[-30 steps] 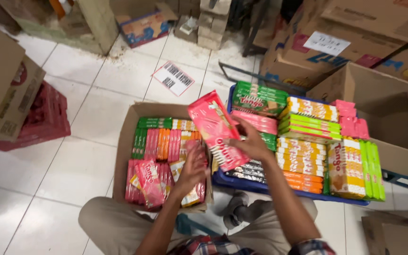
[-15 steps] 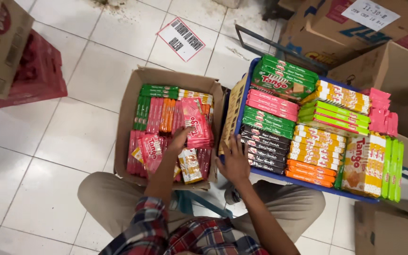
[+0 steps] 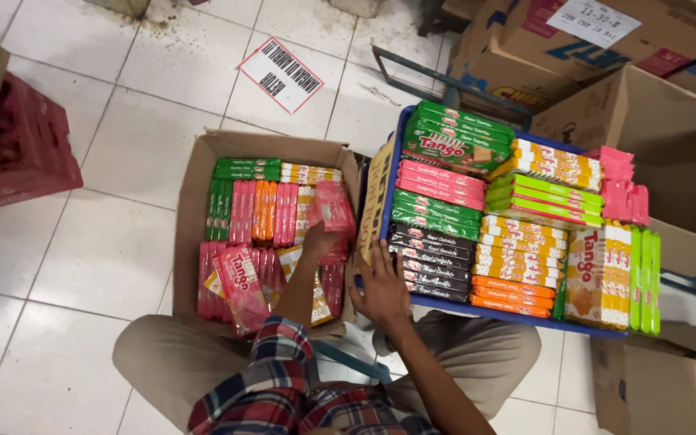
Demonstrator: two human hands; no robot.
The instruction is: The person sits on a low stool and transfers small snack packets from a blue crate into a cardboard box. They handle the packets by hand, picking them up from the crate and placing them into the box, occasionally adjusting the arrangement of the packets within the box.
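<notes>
My left hand (image 3: 316, 242) grips a pink snack packet (image 3: 332, 208) and holds it upright at the right side of an open cardboard box (image 3: 191, 242). The box is packed with green, pink, orange and yellow packets standing in rows; another pink packet (image 3: 239, 278) lies loose on top at the near left. My right hand (image 3: 380, 286) rests with fingers spread on the near left corner of a blue crate (image 3: 384, 173), touching the dark packets (image 3: 432, 262) there. The crate holds stacks of green, pink, yellow and orange wafer packs.
I sit cross-legged on a white tile floor behind the box and crate. Large cardboard cartons (image 3: 630, 121) crowd the right and far right. A red crate (image 3: 22, 153) stands at the left. A printed sheet (image 3: 281, 75) lies on the floor beyond the box.
The pink packet went from up above the crate down into the cardboard box, now in my left hand. My right hand dropped to the blue crate's near corner.
</notes>
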